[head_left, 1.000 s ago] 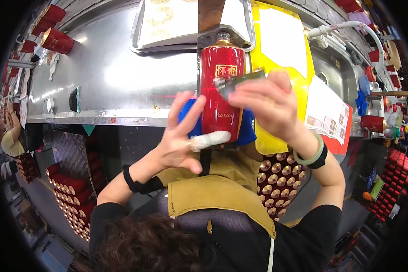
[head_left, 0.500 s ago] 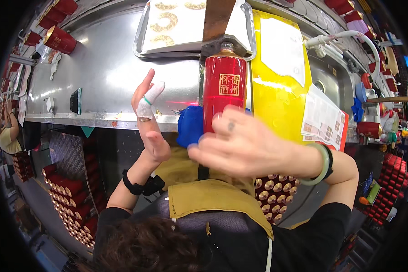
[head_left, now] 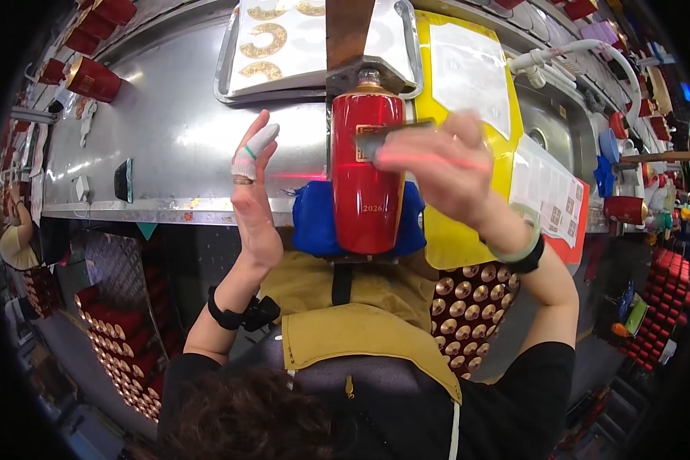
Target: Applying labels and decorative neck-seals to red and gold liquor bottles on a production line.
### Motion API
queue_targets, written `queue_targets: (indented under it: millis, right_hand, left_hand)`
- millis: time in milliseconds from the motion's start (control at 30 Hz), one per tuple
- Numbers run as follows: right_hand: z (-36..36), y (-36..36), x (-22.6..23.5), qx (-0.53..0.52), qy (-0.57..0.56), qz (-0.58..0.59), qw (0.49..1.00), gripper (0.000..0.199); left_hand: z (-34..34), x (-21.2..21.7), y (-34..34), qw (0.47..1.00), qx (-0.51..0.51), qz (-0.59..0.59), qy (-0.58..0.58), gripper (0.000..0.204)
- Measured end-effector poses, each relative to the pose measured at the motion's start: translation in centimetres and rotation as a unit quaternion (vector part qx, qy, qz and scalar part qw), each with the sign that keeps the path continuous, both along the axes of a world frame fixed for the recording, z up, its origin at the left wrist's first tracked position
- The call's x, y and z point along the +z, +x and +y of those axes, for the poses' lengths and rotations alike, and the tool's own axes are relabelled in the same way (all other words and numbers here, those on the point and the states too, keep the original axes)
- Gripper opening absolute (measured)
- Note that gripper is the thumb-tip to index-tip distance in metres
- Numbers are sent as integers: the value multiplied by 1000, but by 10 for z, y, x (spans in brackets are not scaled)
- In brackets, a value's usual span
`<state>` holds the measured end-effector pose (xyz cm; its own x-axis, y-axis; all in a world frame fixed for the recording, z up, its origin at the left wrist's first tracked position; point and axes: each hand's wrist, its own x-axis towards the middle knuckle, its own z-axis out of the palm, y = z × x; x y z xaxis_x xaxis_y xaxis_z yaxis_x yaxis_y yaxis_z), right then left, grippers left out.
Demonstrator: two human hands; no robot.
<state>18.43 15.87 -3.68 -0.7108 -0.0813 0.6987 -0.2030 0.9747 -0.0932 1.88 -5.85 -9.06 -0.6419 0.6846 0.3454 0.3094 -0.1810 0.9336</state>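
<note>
A red bottle [head_left: 366, 192] with gold characters lies in front of me, its neck toward a dark metal holder [head_left: 392, 73]. Under its base end is a blue cloth pad [head_left: 311, 222]. My right hand [head_left: 448, 169], smeared by motion, is over the bottle's right side. A dark, flat, blade-like piece [head_left: 371, 143] shows at its fingers, above the gold emblem; its exact kind is unclear. Left of the bottle, my left hand [head_left: 253, 203] is raised with nothing in it, fingers stretched up and a white cover on one finger. A red light line crosses the bottle.
A metal tray [head_left: 226, 84] with gold C-shaped sheets stands beyond. To the right are a yellow sheet [head_left: 468, 222] with white papers, a sink [head_left: 567, 138] and a white hose [head_left: 548, 55]. Red cups [head_left: 92, 80] stand at the left. Gold-topped red bottles [head_left: 468, 307] stand below.
My right hand has moved right and away from me, uncovering the bottle's lower part. The dark flat piece now shows at its fingers. My left hand stays raised, its fingers nearer together.
</note>
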Motion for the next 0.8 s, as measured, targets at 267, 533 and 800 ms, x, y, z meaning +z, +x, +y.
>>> queue_targets:
  millis: [267,533,800]
  right_hand:
    - [15,-30,6,-57,-114,11,992,22]
    - [-25,-41,48,47,-30,-182,982,7]
    - [-5,-58,65,67,-123,-209,968,10]
  left_hand:
    - [5,4,3,999,12,-39,-4,97]
    - [1,-2,0,998,29,-61,1,96]
    - [-4,-3,-4,998,27,-50,3,94]
